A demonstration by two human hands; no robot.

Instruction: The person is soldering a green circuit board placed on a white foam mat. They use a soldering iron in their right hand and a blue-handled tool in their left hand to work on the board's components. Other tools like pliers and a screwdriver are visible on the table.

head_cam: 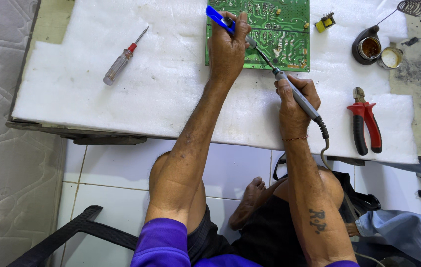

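Both hands work over the green circuit board (265, 34): left hand (227, 47) grips a blue tool (219, 18), right hand (294, 101) clasps a soldering iron (297, 96).

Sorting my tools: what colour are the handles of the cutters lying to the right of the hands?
Red, with black along the handles' inner sides, on the cutters; seen in the head view.

Fig.: my low white-padded worktable (96, 99) w/ worn wooden edge, over pale square floor tiles (116, 168). Grey quilted mattress (2, 148) at my left; black plastic chair frame (67, 237) below. Bright, even daylight.
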